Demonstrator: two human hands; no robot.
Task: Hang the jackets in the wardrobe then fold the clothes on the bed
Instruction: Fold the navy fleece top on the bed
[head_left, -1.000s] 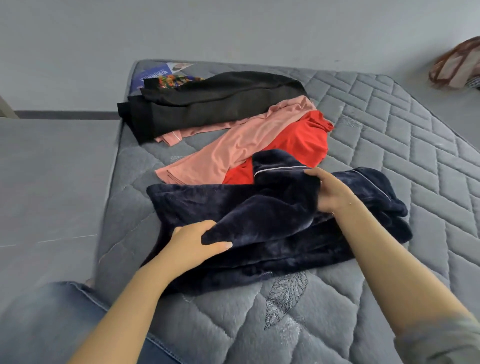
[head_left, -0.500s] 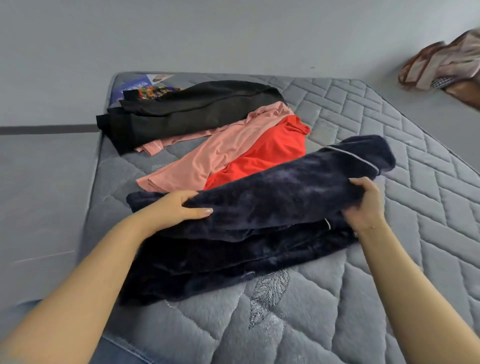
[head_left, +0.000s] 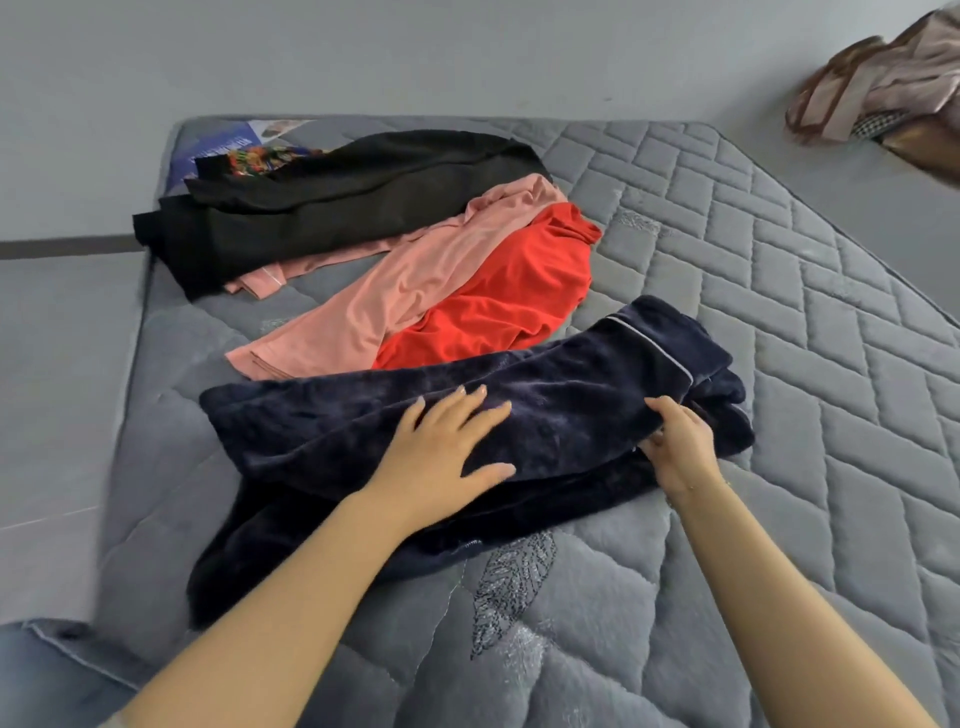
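Observation:
A dark navy plush garment (head_left: 571, 395) with thin white piping lies folded lengthwise across the grey quilted mattress (head_left: 779, 312). My left hand (head_left: 447, 452) rests flat on its upper layer, fingers spread and straight. My right hand (head_left: 675, 447) grips the folded edge of the same garment near its right end, fingers curled into the fabric. Behind it lie a red garment (head_left: 509, 301), a salmon-pink garment (head_left: 395, 301) and a black garment (head_left: 337, 208), all loosely laid out.
A blue printed sheet (head_left: 218, 150) and a colourful patterned item (head_left: 260, 156) sit at the mattress's far left corner. A brown and beige heap of cloth (head_left: 883, 98) lies on the floor at the upper right. Grey floor borders the bed's left side.
The navy garment's upper layer has been laid down flatter. My left hand went from gripping the fabric to lying flat on it. My right hand slid inward along the folded edge.

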